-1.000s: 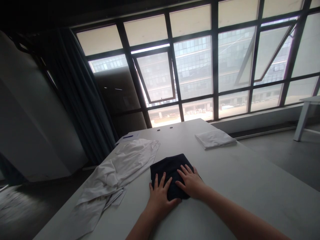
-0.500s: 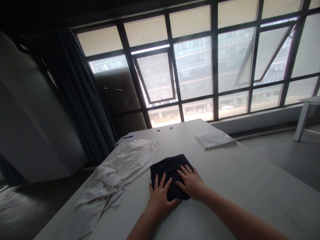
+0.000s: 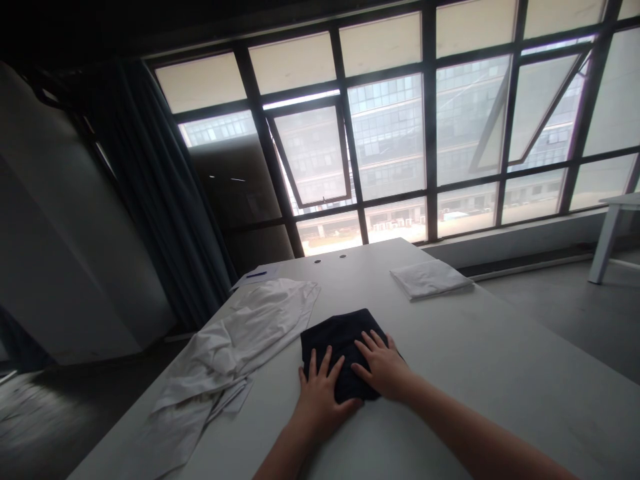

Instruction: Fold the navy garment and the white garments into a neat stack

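Observation:
A dark navy folded cloth [image 3: 337, 327], perhaps a garment, lies flat on the white table [image 3: 440, 360]. My left hand [image 3: 323, 390] rests on its near left part with the fingers spread. On the right side of the same cloth, my right hand [image 3: 383, 367] lies flat, fingers also apart. Neither hand grips the fabric; both palms press down on it from above. Parts of the cloth are hidden under the hands.
Left of the dark cloth lies a crumpled white garment [image 3: 240, 333]. A folded white cloth [image 3: 430, 277] sits near the table's right edge. At the far left corner are paper sheets and a blue pen [image 3: 257, 274]. Windows and a dark curtain [image 3: 160, 180] stand beyond.

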### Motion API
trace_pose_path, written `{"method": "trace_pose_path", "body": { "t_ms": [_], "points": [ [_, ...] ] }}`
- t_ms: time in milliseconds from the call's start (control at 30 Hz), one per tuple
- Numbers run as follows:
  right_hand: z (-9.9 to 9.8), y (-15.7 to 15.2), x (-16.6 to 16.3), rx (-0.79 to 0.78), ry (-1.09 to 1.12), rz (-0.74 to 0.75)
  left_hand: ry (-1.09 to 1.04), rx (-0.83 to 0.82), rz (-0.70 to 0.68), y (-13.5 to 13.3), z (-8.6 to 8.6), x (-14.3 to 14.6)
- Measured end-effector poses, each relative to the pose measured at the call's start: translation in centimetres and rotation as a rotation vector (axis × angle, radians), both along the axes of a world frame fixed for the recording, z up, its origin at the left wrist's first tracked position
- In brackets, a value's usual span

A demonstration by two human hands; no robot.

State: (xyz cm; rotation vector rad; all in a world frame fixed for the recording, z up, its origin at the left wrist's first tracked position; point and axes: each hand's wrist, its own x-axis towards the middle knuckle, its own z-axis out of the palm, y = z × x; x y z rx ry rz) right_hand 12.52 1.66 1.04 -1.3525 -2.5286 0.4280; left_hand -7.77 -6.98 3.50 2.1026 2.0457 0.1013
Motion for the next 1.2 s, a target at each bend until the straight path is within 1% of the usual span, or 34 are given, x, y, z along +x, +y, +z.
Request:
{"method": "trace_pose_path", "body": {
  "t_ms": [500, 933, 1200],
  "points": [
    [-0.12, 0.08, 0.17, 0.008, 0.013, 0.007, -0.010, 0.028, -0.008, 0.10, -0.49, -0.10],
    [-0.26, 0.30, 0.18, 0.000, 0.011, 0.011, 0.017, -0.017, 0.011, 0.14, 0.20, 0.36],
    [-0.16, 0.16, 0.11, 0.006, 0.013, 0.008, 0.008, 0.012, 0.002, 0.12, -0.15, 0.15]
  ]
}}
